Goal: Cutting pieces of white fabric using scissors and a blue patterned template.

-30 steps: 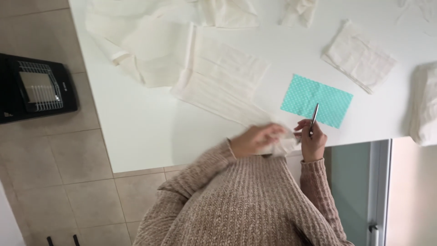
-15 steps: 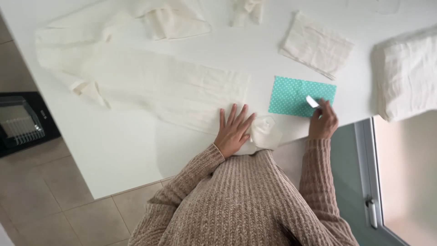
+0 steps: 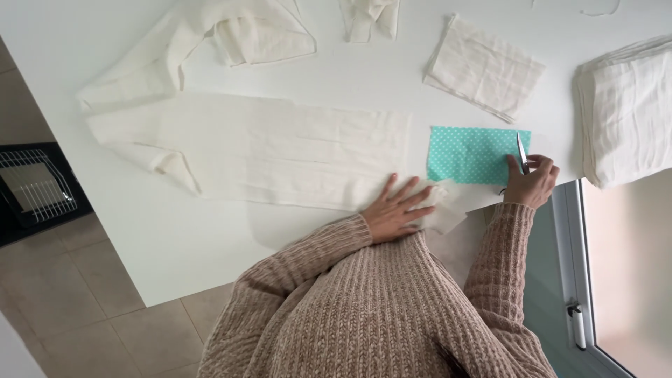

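the fingers of the left hand lie spread and flat on the near end of the long cream cloth, just right of the frame's centre, pinning it to the white surface. the right hand, at centre right, has its fingers closed around a small pair of scissors whose blades point toward the top of the frame, over the right edge of the teal dotted fabric piece. the cream cloth stretches from centre to upper left, thin, limp and creased; it looks light and likely to slide or bunch, so a flat palm near the cut edge seems the best hold. the teal piece looks equally light and soft. a folded cream square lies at upper right, and a stack of folded cloth at the far right edge.
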